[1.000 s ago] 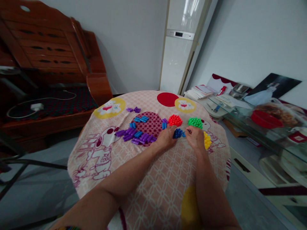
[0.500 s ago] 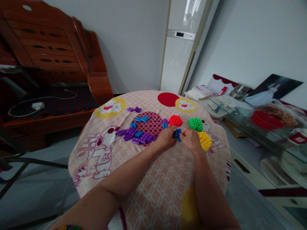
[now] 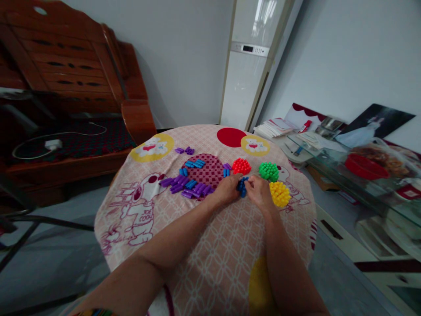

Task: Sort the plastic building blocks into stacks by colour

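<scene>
My left hand [image 3: 229, 188] is closed on the left side of a small cluster of dark blue pieces [image 3: 242, 186]. Pressed up against the cluster from the right is my right hand [image 3: 258, 188], its fingers pinched together; I cannot make out a separate piece in them. Just beyond the hands sits a knobbly red cluster [image 3: 241, 166]. A green cluster [image 3: 269, 171] and a yellow cluster [image 3: 279, 194] lie to the right. Left of my hands, purple tubes [image 3: 177, 183] and blue tubes [image 3: 194, 163] are spread in loose groups.
A patterned cloth [image 3: 210, 245] covers the round table. To the right is a glass-topped cabinet with a red bowl [image 3: 366, 166] and papers [image 3: 274, 128]. A wooden bench [image 3: 66, 79] stands at the left, a tall white air conditioner [image 3: 243, 83] at the back.
My right hand has shifted slightly left, closer to my left hand. The blue cluster between them has turned a little and shows a narrower side.
</scene>
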`<state>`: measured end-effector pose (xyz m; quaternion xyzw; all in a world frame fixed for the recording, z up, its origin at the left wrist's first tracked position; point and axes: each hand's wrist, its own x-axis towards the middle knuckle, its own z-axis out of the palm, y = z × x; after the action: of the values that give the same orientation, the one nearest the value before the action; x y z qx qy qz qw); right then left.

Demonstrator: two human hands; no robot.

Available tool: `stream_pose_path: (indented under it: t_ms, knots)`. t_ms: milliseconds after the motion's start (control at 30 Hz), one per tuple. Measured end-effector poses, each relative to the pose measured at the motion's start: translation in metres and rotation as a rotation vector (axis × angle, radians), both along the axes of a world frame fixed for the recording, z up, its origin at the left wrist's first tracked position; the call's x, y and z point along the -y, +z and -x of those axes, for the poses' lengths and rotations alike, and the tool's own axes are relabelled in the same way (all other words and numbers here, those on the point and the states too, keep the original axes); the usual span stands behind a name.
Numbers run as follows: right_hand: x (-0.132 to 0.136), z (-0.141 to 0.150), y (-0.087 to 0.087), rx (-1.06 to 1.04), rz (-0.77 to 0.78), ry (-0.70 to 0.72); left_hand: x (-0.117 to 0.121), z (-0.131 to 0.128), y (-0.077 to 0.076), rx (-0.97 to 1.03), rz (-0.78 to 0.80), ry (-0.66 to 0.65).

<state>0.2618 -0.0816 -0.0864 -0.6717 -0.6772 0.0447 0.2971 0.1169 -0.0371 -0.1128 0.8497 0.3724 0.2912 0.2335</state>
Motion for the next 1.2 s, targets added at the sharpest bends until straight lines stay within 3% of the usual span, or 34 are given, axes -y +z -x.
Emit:
stream_pose_path:
  t_ms: [267,667,867,933,1033,1133,1200]
  knots:
    - [0.001,-0.004,0.001,-0.149,0.025,0.049,0.0,0.003,-0.001,-0.05,-0.034,-0.035]
    - [-0.003,-0.003,-0.009,-0.183,0.007,0.018,0.008,-0.003,-0.004,-0.021,-0.081,0.002]
    - [-0.002,-0.006,-0.005,-0.197,-0.043,0.0,-0.011,0.01,0.008,-0.114,-0.136,-0.058]
    - [-0.002,-0.008,-0.003,-0.207,-0.09,-0.029,-0.024,0.026,0.018,-0.17,-0.162,0.018]
    - [-0.002,-0.009,-0.001,-0.237,-0.16,-0.078,-0.046,0.06,0.025,-0.246,-0.202,0.294]
    - [-0.001,-0.01,0.0,-0.27,-0.212,-0.123,-0.063,0.09,0.019,-0.383,-0.206,0.433]
    - [-0.001,-0.011,0.001,-0.289,-0.237,-0.155,-0.07,0.103,0.013,-0.491,-0.177,0.451]
